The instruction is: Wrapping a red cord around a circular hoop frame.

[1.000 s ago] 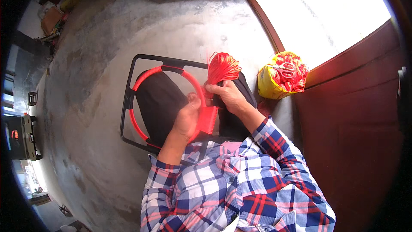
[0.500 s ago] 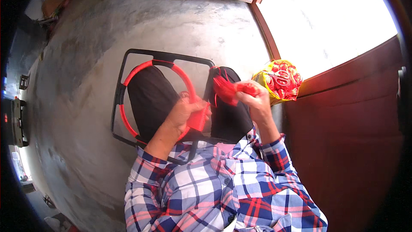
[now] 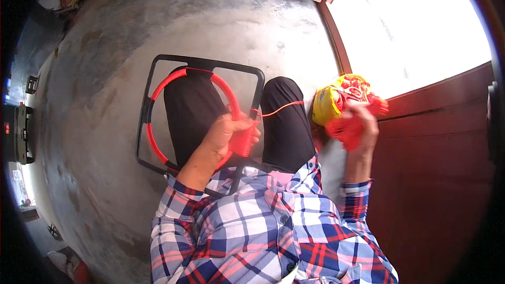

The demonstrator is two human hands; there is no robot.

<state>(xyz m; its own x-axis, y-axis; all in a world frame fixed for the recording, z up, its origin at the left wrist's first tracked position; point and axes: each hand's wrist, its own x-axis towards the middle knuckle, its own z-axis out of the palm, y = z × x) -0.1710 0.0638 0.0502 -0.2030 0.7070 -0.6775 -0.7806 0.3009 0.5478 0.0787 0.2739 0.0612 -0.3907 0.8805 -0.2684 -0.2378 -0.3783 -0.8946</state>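
A black rectangular frame [image 3: 261,76] with a ring [image 3: 227,91] inside it rests across my lap. Red cord is wrapped over most of the ring. My left hand [image 3: 230,130] is closed on the ring's right side, together with a flat red toothed piece [image 3: 242,141]. From the frame's right bar a red cord [image 3: 284,107] runs over my right knee. Out to the right, my right hand [image 3: 364,122] is closed on a bundle of red cord [image 3: 344,130], both blurred by motion, beside the yellow bag.
The yellow bag [image 3: 327,106], filled with red bundles, stands by a dark red door panel [image 3: 421,163]. A door frame [image 3: 335,42] borders a bright opening. Grey concrete floor [image 3: 105,126] lies ahead and left. Dark items line the far left.
My right hand has swung right, carrying the red bundle from over my right knee to the yellow bag, and cord now stretches across the knee. My left hand keeps its hold.
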